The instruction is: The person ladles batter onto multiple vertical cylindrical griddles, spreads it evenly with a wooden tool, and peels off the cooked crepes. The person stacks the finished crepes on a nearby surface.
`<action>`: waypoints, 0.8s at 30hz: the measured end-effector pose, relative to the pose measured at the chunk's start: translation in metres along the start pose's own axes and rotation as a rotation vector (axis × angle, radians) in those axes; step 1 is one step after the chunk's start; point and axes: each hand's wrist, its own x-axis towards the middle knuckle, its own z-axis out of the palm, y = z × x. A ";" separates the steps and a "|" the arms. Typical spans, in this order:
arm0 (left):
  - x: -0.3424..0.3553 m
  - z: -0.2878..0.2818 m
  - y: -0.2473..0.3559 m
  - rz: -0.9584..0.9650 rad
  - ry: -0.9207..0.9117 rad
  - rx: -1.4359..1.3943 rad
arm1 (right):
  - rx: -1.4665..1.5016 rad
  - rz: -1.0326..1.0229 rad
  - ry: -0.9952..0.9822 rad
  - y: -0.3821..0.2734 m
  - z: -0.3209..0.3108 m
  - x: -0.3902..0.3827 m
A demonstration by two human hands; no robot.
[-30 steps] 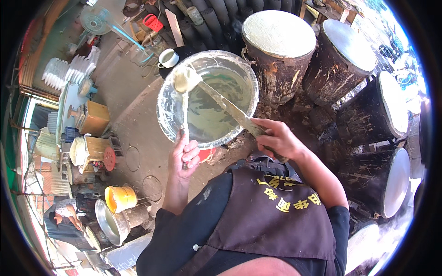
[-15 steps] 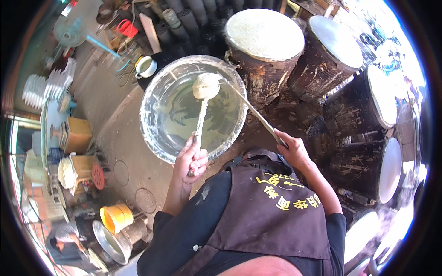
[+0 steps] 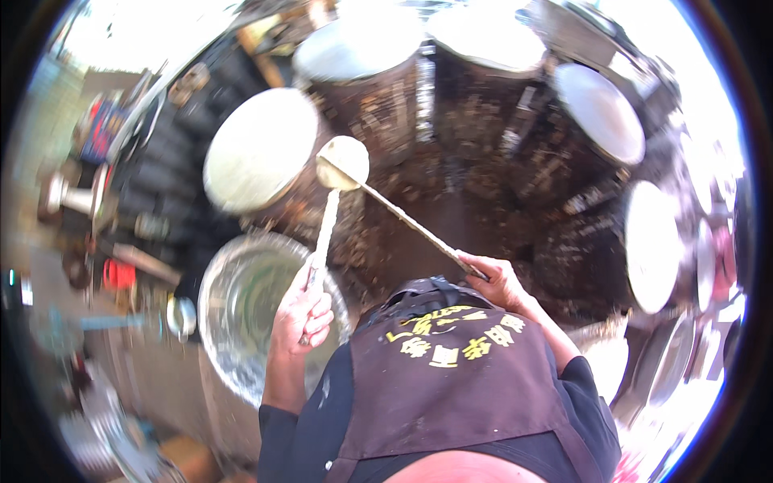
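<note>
My left hand [image 3: 304, 318] is closed around the handle of a ladle [image 3: 346, 154], its bowl and shaft coated in pale batter. Between the fingers of my right hand [image 3: 498, 283] is a thin stick [image 3: 407, 221], also crusted with batter. The stick slants up to the left, and its far end crosses the ladle's bowl; its exact tip is hard to make out. A large basin [image 3: 211, 338] of cloudy liquid stands below my left hand and forearm, partly hidden by them. Left of the ladle, a round pale-topped drum [image 3: 262, 149] stands beyond the basin.
More dark, stained drums with round white tops, such as one at the right [image 3: 651, 245], curve around me. Dark cylinders [image 3: 173, 153] are stacked at the left. An enamel mug [image 3: 182, 316] sits beside the basin, near a red object [image 3: 119, 274].
My view and body have turned right, so the basin now sits lower left. The ladle and stick have moved from over the basin to beside the drums, still in my hands.
</note>
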 end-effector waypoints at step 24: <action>0.439 0.443 -0.193 -0.458 -0.737 0.754 | -0.388 0.577 1.051 0.091 -0.311 -0.097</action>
